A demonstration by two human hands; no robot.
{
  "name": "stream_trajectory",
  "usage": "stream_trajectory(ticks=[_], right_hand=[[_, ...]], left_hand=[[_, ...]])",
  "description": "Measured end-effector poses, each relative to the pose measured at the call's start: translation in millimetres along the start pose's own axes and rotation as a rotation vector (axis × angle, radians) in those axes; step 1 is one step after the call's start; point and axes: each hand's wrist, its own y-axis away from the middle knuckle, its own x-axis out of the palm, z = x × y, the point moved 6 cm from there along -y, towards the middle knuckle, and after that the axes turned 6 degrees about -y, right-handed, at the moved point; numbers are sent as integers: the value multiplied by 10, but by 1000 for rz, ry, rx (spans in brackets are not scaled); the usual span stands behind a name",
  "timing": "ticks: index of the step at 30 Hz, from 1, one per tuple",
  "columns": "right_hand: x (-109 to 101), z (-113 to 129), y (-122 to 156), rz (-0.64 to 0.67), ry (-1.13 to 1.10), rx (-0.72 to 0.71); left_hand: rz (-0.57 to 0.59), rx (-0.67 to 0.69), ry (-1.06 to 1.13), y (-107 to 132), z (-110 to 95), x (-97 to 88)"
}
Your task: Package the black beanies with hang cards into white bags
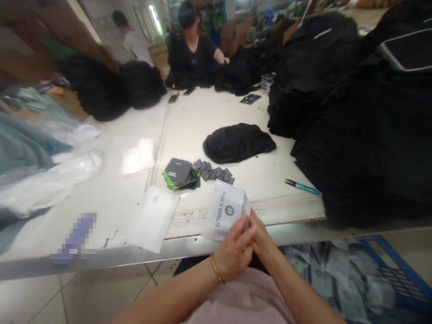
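Note:
Both my hands hold a white plastic pouch [225,212] printed with black lettering, just over the table's front edge [189,245]. My left hand [233,255], with a gold bangle at the wrist, pinches the pouch's lower right corner. My right hand [260,236] is closed on the same corner from the right. A stack of black cards with green edges [178,173] and several small black packets [216,172] lie just beyond the pouch. A folded black garment [238,142] rests further back.
A flat white bag [153,219] lies left of the pouch, another [138,156] behind it. Blue-handled snips [301,186] lie at right. A large heap of black garments [364,121] fills the right side. A person in black [192,51] works at the far end. A blue crate [371,274] sits on the floor.

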Motion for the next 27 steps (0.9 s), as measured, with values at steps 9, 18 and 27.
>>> stream_trajectory(ticks=[9, 18, 27], right_hand=[[-126, 67, -72, 161, 372, 140], [-321, 314, -463, -30, 384, 106], [-123, -124, 134, 119, 367, 159]], left_hand=[[415, -169, -369, -63, 551, -11], [416, -374, -364, -855, 816, -34], [473, -445, -338, -978, 1147, 129]])
